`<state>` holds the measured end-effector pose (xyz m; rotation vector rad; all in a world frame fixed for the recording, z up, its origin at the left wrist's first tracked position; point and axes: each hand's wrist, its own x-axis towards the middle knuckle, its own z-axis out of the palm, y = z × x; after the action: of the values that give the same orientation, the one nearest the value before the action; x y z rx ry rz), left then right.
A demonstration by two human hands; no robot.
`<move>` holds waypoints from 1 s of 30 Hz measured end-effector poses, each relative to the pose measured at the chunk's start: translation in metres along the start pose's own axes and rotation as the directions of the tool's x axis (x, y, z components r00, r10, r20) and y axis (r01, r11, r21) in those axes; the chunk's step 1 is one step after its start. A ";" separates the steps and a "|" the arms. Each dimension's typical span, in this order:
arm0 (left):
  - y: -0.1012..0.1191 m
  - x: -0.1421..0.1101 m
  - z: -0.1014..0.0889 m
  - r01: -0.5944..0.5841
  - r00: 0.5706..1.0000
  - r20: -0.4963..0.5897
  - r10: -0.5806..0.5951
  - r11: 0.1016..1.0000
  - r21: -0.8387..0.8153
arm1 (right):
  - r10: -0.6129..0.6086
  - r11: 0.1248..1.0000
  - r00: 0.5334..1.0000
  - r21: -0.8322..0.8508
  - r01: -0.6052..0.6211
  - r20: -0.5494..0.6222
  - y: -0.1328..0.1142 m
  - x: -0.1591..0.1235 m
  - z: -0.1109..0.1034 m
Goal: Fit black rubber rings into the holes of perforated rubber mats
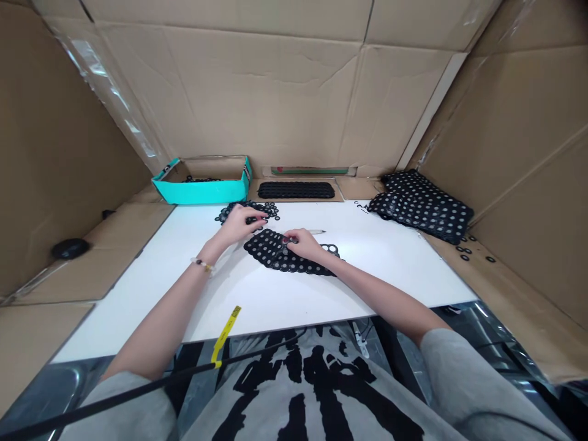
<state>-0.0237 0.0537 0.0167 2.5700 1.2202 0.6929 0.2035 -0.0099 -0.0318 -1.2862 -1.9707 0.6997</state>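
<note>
Pinching is noted, hands apart: the left hand (pixel 239 225) is on a rubber ring (pixel 252 220). The floppy perforated sheet (pixel 269 254) is gripped near its edge by the right hand (pixel 303 242).

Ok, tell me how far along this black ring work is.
Done, it seems: the dotted black sheets piled at right. In hand: the left hand is at a loose cluster of black rings, and the right hand is on a dotted black sheet. Left, apparently: that cluster, plus the rings in the teal box.
</note>
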 end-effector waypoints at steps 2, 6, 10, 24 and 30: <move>0.011 -0.001 0.004 -0.133 0.981 0.132 0.139 0.990 -0.055 | -0.049 0.998 0.999 0.041 0.049 0.003 0.000 0.000 -0.001; 0.024 -0.003 0.018 -0.131 0.976 0.165 0.141 0.989 -0.071 | -0.088 0.994 0.996 0.065 0.087 0.008 0.001 0.000 0.000; 0.015 0.002 0.023 -0.043 0.984 0.160 0.074 0.981 -0.188 | -0.038 0.999 0.999 0.024 0.037 0.036 0.003 0.001 0.001; -0.021 -0.004 0.005 0.301 0.907 -0.344 -0.243 0.945 0.126 | -0.068 0.997 0.996 0.045 0.065 0.060 0.008 0.001 -0.001; 0.007 0.000 0.016 -0.077 0.987 0.128 0.092 0.990 -0.121 | -0.184 0.964 0.979 0.212 0.161 0.093 0.008 0.005 -0.008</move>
<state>-0.0112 0.0493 0.0050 2.5387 1.0050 0.5790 0.2129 -0.0022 -0.0309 -0.9587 -2.0118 0.8776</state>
